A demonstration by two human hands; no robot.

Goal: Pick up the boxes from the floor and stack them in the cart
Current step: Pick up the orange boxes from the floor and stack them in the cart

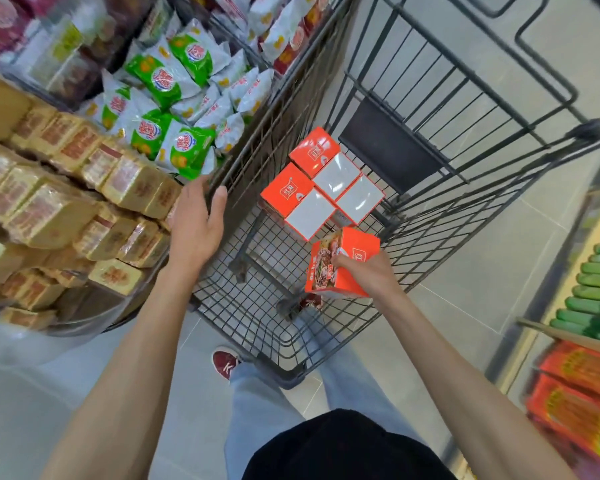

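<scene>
A person looks down into a black wire shopping cart (pixel 291 323). The right hand (pixel 371 275) grasps an orange food box (pixel 342 263) from its side, holding it tilted just above the cart's mesh floor, its long axis running roughly up and down the view, its printed picture face turned leftward. Further into the cart, four matching orange-and-white boxes (pixel 321 183) lie packed touching in a neat block, probably to leave room for more. The left hand (pixel 198 220) rests with fingers loosely curled over the cart's left rim, seemingly steadying it.
</scene>
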